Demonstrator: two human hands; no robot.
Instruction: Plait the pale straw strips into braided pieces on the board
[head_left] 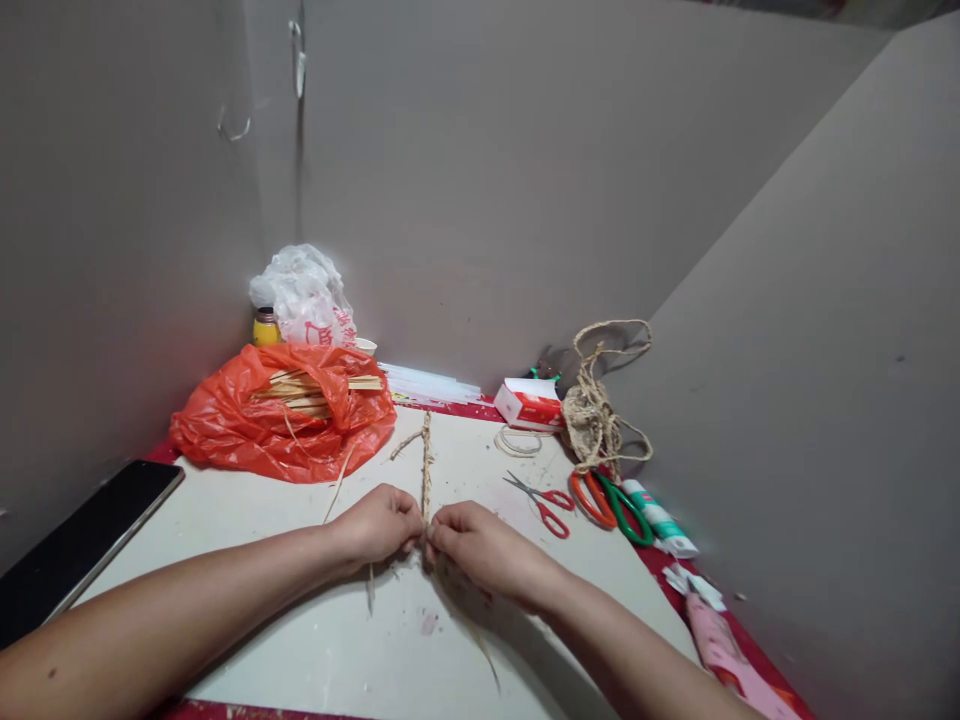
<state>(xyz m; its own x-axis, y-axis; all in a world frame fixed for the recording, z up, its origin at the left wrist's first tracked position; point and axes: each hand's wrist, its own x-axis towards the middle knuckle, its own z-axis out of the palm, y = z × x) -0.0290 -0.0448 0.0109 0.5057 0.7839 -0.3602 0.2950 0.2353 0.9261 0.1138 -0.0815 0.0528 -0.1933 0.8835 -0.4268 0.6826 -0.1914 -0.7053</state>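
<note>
A twine-wrapped stick (426, 465) lies on the white board (315, 620), pointing away from me. My left hand (379, 525) and my right hand (480, 545) meet at its near end, both with fingers pinched together on it. Loose straw-coloured strands (472, 625) trail from under my right hand toward me. A thin strand (337, 485) runs from my left hand toward the orange bag.
An orange plastic bag (247, 430) of wooden sticks sits at the back left, with a white bag (307, 295) and a yellow jar (265, 328) behind it. A phone (82, 540) lies far left. Red scissors (544, 500), orange and green scissors (611, 500), a twine bundle (592, 415), a red-white box (529, 402), a glue tube (660, 520). Cardboard walls surround.
</note>
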